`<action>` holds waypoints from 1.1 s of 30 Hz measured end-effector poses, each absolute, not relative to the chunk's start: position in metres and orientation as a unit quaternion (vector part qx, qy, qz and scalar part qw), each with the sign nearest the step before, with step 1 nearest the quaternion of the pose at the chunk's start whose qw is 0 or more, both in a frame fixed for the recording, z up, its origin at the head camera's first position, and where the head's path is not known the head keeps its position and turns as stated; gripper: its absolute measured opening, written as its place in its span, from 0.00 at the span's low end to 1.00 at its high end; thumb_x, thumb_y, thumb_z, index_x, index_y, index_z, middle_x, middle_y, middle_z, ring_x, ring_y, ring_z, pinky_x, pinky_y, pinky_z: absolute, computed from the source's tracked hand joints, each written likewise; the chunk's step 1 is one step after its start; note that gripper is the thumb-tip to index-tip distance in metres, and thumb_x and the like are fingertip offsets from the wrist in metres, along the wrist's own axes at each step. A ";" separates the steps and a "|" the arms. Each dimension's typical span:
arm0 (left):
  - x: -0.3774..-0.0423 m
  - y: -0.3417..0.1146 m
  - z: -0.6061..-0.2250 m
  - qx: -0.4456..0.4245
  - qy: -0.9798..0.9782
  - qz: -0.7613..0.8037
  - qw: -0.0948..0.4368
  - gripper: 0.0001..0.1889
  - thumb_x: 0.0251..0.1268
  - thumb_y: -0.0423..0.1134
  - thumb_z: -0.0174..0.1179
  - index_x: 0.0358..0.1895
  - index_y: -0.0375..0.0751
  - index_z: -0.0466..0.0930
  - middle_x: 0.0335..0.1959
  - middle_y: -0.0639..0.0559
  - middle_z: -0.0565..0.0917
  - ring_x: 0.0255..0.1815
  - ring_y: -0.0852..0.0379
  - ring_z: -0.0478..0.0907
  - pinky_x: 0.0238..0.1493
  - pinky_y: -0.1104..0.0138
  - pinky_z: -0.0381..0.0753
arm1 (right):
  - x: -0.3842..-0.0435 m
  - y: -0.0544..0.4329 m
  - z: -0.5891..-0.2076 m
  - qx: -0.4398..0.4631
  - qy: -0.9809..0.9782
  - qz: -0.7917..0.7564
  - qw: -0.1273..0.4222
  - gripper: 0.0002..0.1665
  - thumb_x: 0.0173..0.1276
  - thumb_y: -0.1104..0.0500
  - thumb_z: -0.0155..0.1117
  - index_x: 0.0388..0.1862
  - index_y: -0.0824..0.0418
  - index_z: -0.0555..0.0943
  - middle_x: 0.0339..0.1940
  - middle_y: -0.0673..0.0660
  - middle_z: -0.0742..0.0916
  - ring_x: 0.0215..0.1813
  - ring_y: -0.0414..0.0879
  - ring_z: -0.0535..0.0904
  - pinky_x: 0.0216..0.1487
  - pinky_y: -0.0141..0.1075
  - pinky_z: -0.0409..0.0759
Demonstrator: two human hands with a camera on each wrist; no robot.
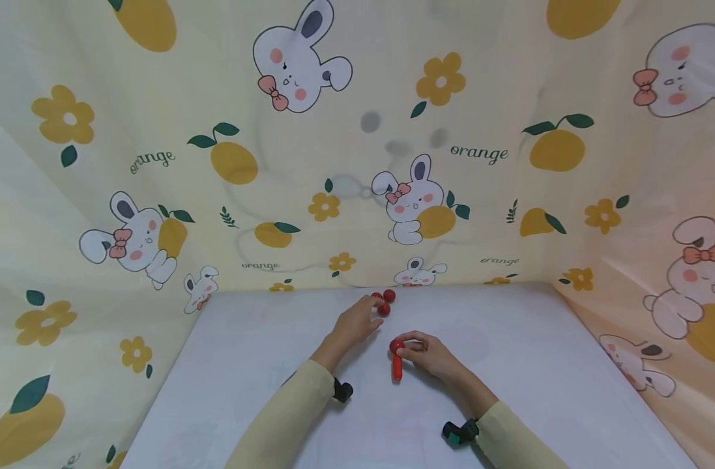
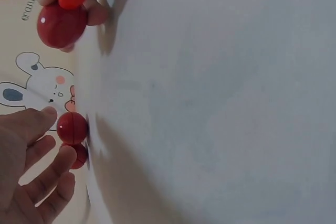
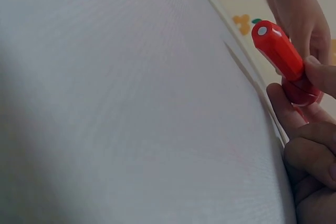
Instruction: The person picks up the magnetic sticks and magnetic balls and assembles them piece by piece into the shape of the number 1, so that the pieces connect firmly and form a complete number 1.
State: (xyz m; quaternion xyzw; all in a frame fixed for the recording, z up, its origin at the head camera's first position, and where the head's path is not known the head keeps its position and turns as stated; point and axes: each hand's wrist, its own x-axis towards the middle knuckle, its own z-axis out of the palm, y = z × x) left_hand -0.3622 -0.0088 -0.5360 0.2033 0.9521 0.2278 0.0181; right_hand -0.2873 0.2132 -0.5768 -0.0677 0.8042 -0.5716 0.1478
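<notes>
My right hand [image 1: 430,355] pinches a red ball [image 1: 397,346] with a red stick [image 1: 397,368] joined to it. In the right wrist view the faceted stick [image 3: 281,51] shows a round silvery spot on its end, and the thumb lies where stick and ball meet. Toward the back of the table, my left hand [image 1: 356,322] reaches to a small group of loose red balls [image 1: 384,309]. The left wrist view shows its thumb and fingers spread about a red ball [image 2: 72,128], with another ball [image 2: 80,157] partly behind a fingertip. Whether they touch I cannot tell.
A white table [image 1: 251,365] lies under both hands. Behind it and at the sides hangs a cream cloth [image 1: 310,143] printed with rabbits, oranges and flowers. Black devices [image 1: 343,391] are strapped at both wrists. Another loose red ball [image 1: 389,296] sits close to the back edge.
</notes>
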 end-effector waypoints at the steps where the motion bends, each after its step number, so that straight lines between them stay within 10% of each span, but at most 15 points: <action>1: -0.363 -0.009 -0.536 0.205 0.953 0.224 0.019 0.26 0.74 0.42 0.72 0.71 0.50 0.76 0.66 0.49 0.82 0.65 0.54 0.80 0.69 0.58 0.79 | -0.287 0.213 -0.577 -0.071 0.803 -0.573 0.149 0.28 0.77 0.47 0.72 0.68 0.59 0.81 0.56 0.58 0.92 0.60 0.51 0.80 0.53 0.43 0.75; 33: -0.384 0.003 -0.542 0.213 0.964 0.157 0.038 0.30 0.73 0.41 0.72 0.76 0.52 0.76 0.74 0.50 0.77 0.71 0.53 0.78 0.70 0.56 0.79 | -0.288 0.215 -0.579 -0.071 0.806 -0.567 0.153 0.26 0.77 0.46 0.72 0.66 0.58 0.82 0.54 0.57 0.92 0.57 0.51 0.81 0.50 0.42 0.75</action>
